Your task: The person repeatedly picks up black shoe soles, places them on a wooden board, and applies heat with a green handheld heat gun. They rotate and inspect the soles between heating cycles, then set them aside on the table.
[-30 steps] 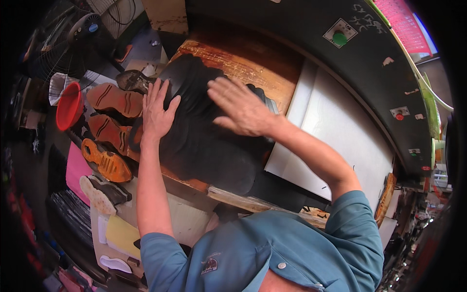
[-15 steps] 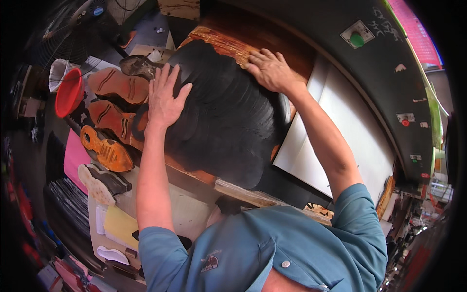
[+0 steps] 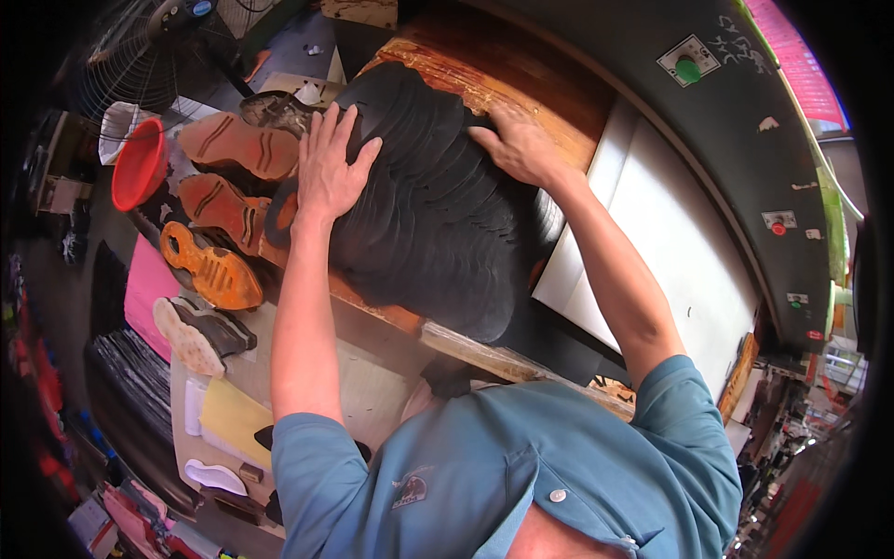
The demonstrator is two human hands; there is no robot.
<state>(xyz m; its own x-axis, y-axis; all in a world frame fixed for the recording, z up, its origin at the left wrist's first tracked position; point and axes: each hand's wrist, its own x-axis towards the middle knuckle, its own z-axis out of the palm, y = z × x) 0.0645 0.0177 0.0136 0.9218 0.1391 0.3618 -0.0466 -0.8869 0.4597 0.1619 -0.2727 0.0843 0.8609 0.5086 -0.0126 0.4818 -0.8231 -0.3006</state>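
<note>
A broad spread of thin black sole-shaped pieces (image 3: 419, 205), overlapping in fanned rows, lies on a wooden board. My left hand (image 3: 332, 172) rests flat on the left edge of these pieces, its fingers stretched out and thumb apart. Across from it, my right hand (image 3: 523, 149) lies at the far right edge of the spread. The thumb of that hand is apart and its fingers reach onto the wooden board (image 3: 559, 121); the fingertips are somewhat blurred. Neither hand has anything gripped in it.
Left of the spread lie reddish-brown soles (image 3: 233, 146), an orange sole (image 3: 212, 266) and a shoe with a white sole (image 3: 191, 331). A red bowl (image 3: 140, 166) and a fan (image 3: 126, 70) stand beyond. To the right are a white panel (image 3: 652, 242) and a dark machine with buttons (image 3: 687, 70).
The whole view has shifted slightly. The black pieces, blurred before, now show distinct overlapping edges. Both hands remain at the sides of the spread, with the right fingers less clear.
</note>
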